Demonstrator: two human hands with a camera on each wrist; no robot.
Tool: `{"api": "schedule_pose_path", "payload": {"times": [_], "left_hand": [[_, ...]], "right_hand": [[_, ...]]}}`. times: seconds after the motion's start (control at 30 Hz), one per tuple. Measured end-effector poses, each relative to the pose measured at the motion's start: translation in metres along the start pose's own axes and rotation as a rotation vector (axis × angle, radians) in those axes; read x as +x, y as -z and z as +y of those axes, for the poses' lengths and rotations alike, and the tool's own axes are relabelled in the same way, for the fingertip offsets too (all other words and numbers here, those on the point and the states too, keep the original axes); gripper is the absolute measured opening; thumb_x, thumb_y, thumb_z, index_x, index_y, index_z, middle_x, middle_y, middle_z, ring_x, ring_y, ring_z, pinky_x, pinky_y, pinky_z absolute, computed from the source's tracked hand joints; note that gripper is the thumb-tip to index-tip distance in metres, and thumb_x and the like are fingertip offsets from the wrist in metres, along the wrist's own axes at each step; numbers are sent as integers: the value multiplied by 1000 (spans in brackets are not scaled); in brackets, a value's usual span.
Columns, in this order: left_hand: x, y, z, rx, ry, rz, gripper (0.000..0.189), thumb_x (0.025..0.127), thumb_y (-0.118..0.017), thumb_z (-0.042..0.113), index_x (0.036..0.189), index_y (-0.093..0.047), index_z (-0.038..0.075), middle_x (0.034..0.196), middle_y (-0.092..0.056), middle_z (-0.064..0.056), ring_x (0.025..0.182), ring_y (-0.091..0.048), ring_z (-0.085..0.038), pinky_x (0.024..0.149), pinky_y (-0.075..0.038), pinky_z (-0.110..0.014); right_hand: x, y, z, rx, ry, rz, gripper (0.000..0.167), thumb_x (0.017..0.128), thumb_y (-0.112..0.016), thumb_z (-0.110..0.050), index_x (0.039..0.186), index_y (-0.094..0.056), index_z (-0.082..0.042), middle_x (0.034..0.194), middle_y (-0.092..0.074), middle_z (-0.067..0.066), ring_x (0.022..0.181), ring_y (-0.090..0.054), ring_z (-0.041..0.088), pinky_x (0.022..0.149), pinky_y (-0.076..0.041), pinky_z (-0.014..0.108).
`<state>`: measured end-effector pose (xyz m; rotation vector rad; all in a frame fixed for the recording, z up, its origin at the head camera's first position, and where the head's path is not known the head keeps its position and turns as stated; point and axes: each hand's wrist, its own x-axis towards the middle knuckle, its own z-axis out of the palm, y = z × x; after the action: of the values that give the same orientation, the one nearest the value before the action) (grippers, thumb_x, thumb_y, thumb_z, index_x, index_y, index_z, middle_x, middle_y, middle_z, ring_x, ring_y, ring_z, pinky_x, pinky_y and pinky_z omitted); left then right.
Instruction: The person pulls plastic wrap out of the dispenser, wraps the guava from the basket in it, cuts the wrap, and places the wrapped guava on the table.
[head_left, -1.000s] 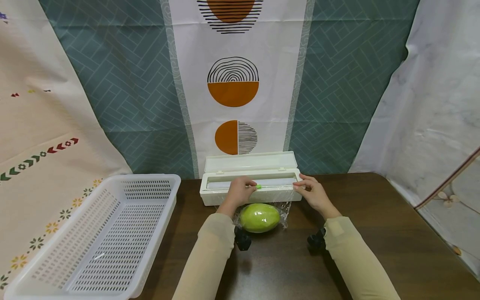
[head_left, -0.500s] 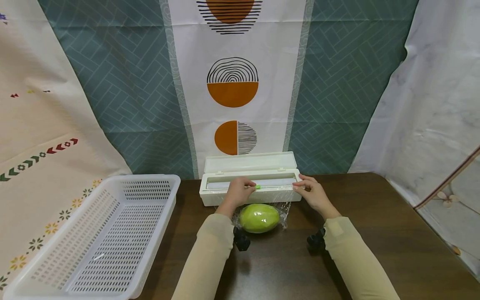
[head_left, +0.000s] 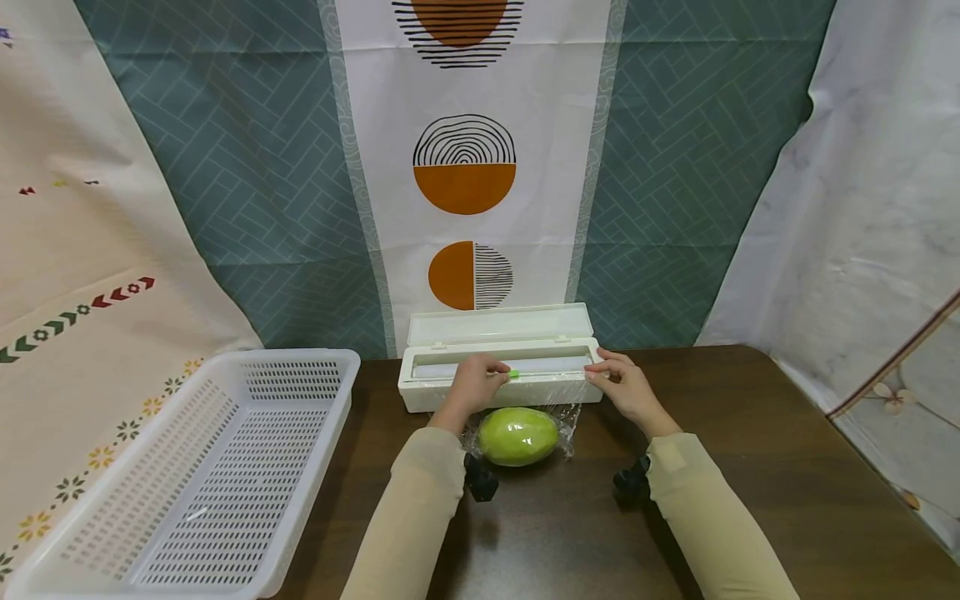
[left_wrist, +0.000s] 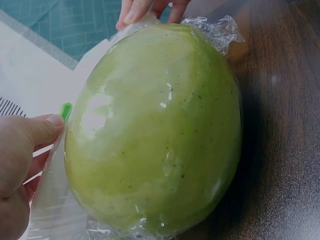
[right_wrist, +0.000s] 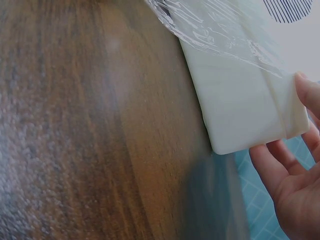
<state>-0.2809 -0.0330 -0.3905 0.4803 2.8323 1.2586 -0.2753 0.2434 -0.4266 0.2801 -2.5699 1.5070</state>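
Near me, a green fruit sits on the brown table in crinkly plastic wrap (it's very shiny). Just past it, the left hand pinches a little green slider on the white box. The right hand holds the box's right end with thumb and fingers. Behind, the lid stands open before a patterned cloth.
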Motion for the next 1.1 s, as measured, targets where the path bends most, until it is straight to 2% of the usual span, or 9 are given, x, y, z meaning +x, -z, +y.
{"api": "schedule_pose_path", "payload": {"times": [1.1], "left_hand": [[-1,2,-6,-6,-24,29,18,93,-59,12,105,-70,4,110,-66,-12,102,-62,-28,78,-54,-36]], "right_hand": [[2,-1,5,-7,7,5,33,90,-64,-19,112,-66,7,146,-38,21,133,-34,39,104,-37,53]]}}
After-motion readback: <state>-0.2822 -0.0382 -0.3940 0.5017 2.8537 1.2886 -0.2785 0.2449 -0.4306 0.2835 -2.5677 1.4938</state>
